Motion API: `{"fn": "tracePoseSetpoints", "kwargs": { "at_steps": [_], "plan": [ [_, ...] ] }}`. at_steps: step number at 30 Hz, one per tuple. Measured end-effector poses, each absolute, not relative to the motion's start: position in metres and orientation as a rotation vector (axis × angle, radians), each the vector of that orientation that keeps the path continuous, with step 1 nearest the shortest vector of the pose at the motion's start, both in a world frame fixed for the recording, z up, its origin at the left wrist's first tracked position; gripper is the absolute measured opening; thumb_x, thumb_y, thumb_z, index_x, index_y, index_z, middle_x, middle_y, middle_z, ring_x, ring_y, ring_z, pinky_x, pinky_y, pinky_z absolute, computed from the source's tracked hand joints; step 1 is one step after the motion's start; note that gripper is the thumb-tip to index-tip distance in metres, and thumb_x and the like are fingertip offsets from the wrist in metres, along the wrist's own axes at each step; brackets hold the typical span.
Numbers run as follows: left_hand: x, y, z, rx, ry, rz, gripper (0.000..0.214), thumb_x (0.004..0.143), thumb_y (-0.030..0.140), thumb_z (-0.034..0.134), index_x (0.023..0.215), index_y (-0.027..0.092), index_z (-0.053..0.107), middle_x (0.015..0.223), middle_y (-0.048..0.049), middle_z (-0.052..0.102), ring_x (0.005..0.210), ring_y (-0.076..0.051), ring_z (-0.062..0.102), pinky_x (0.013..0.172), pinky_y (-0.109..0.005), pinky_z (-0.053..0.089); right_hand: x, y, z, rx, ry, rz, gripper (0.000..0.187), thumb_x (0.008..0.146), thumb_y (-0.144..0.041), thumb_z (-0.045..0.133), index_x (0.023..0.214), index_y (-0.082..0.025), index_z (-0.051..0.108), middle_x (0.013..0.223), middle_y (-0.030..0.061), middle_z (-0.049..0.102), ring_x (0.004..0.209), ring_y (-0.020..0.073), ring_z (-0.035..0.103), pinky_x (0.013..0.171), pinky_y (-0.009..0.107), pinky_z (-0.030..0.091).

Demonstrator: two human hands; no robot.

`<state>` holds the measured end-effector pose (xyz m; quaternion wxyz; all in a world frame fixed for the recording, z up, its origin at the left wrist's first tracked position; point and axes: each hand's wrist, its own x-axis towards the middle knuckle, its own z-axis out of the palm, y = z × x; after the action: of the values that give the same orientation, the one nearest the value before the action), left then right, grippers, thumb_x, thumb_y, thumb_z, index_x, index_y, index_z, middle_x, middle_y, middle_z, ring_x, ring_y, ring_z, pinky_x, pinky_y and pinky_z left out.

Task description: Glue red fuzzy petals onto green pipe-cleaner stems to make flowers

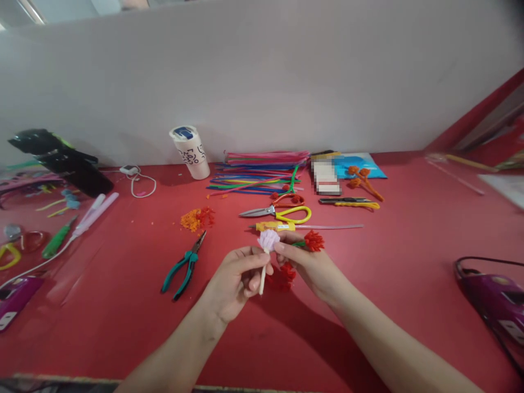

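Above the red tabletop (135, 338), a lilac flower head (268, 239) on a cream stem (262, 282) sits btwn both hands. L hand (237, 275) pinches the stem just under the flower head; R hand (311, 265) has thumb & fingers closed on the flower head's side. Looks fuzzy, prob. chenille: v. light, soft, not slippery, petals apt to crush or bend if squeezed; stem prob. wire-cored, bendable but keeps its shape. Best hold: stem nr. the base of the petals, w/ only light touch above. Red flower (314, 240) is right by the R hand; can't tell if it's gripped too.
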<state>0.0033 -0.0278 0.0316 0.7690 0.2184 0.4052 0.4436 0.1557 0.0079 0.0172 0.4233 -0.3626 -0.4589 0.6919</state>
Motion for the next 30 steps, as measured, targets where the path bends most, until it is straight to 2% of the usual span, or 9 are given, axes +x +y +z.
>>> {"fn": "tracePoseSetpoints", "kwargs": {
  "at_steps": [5, 10, 12, 16, 21, 24, 30],
  "plan": [
    [0.005, -0.028, 0.036, 0.464, 0.876, 0.941, 0.018, 0.073, 0.023, 0.066, 0.063, 0.009, 0.061, 0.057, -0.0001, 0.061, 0.030, 0.003, 0.036, 0.029, -0.010, 0.022, 0.157, 0.008, 0.019, -0.872, -1.124, 1.746, 0.012, 0.072, -0.030, 0.069, 0.076, -0.018, 0.068, 0.064, -0.0025, 0.055, 0.058, 0.0094, 0.046, 0.057, 0.024, 0.035],
    [0.007, -0.029, 0.038, 0.496, 0.918, 0.957, 0.016, 0.072, 0.025, 0.067, 0.067, 0.010, 0.064, 0.055, 0.0010, 0.061, 0.030, 0.002, 0.037, 0.028, -0.010, 0.022, 0.158, 0.008, 0.020, -0.947, -1.131, 1.713, 0.019, 0.071, -0.031, 0.068, 0.084, -0.018, 0.066, 0.067, -0.0019, 0.056, 0.060, 0.0103, 0.047, 0.058, 0.025, 0.036],
    [0.007, -0.029, 0.038, 0.561, 0.976, 1.013, 0.018, 0.072, 0.028, 0.067, 0.065, 0.011, 0.064, 0.053, 0.0011, 0.060, 0.031, 0.001, 0.039, 0.029, -0.010, 0.023, 0.158, 0.007, 0.021, -1.020, -1.139, 1.606, 0.022, 0.069, -0.033, 0.070, 0.085, -0.019, 0.063, 0.069, -0.0027, 0.056, 0.058, 0.0097, 0.045, 0.055, 0.024, 0.035],
    [0.009, -0.030, 0.037, 0.697, 1.085, 1.058, 0.021, 0.070, 0.028, 0.069, 0.059, 0.013, 0.060, 0.048, 0.0020, 0.058, 0.032, -0.002, 0.041, 0.029, -0.012, 0.026, 0.159, 0.005, 0.025, -1.083, -1.274, 1.405, 0.018, 0.072, -0.033, 0.067, 0.073, -0.019, 0.055, 0.065, -0.0038, 0.051, 0.054, 0.0092, 0.042, 0.051, 0.024, 0.033],
    [0.011, -0.030, 0.037, 0.826, 1.167, 1.071, 0.020, 0.070, 0.028, 0.068, 0.060, 0.014, 0.058, 0.042, 0.0038, 0.054, 0.031, -0.004, 0.043, 0.029, -0.012, 0.028, 0.158, 0.000, 0.031, -1.010, -1.479, 1.045, 0.008, 0.076, -0.022, 0.062, 0.072, -0.020, 0.055, 0.070, -0.0019, 0.051, 0.062, 0.0117, 0.047, 0.057, 0.025, 0.039],
    [0.012, -0.030, 0.037, 0.868, 1.192, 1.069, 0.020, 0.071, 0.029, 0.067, 0.061, 0.014, 0.058, 0.038, 0.0049, 0.052, 0.030, -0.004, 0.042, 0.029, -0.012, 0.028, 0.158, -0.001, 0.030, -0.929, -1.588, 0.831, 0.008, 0.077, -0.016, 0.060, 0.073, -0.021, 0.055, 0.072, -0.0019, 0.051, 0.063, 0.0118, 0.048, 0.060, 0.026, 0.041],
    [0.014, -0.029, 0.040, 0.916, 1.251, 1.077, 0.020, 0.071, 0.029, 0.066, 0.061, 0.015, 0.056, 0.039, 0.0047, 0.054, 0.030, -0.005, 0.043, 0.029, -0.013, 0.029, 0.160, -0.001, 0.026, -0.902, -1.674, 0.729, 0.011, 0.080, -0.012, 0.056, 0.076, -0.022, 0.054, 0.073, -0.0016, 0.051, 0.066, 0.0123, 0.051, 0.061, 0.026, 0.042]
  ]
}}
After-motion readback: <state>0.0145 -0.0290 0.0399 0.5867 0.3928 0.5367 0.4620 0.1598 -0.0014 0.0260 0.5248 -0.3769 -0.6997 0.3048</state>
